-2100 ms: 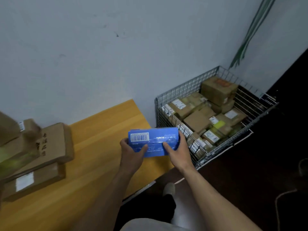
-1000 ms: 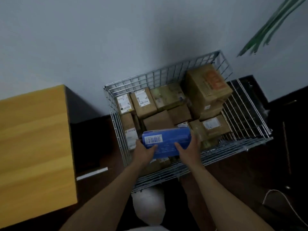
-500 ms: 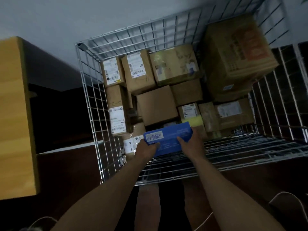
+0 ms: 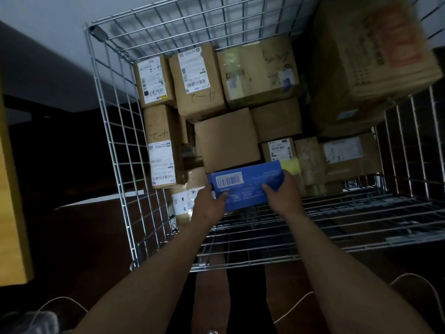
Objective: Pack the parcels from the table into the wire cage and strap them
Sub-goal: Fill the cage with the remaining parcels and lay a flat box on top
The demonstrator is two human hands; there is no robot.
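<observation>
Blue box [image 4: 248, 184] is held low inside the wire cage [image 4: 96, 32], near its front side, gripped at each end by the left hand [image 4: 209, 203] and right hand [image 4: 284, 194]. It looks light, stiff and smooth, so end grips suit it. Beyond it, brown parcels [image 4: 226, 138] fill the cage to the back.

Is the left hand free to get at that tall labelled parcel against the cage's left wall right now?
Probably not just yet. The left hand grips one end of the blue box, shared with the right hand. The tall labelled parcel lies close, though, and nothing covers it from above.
</observation>
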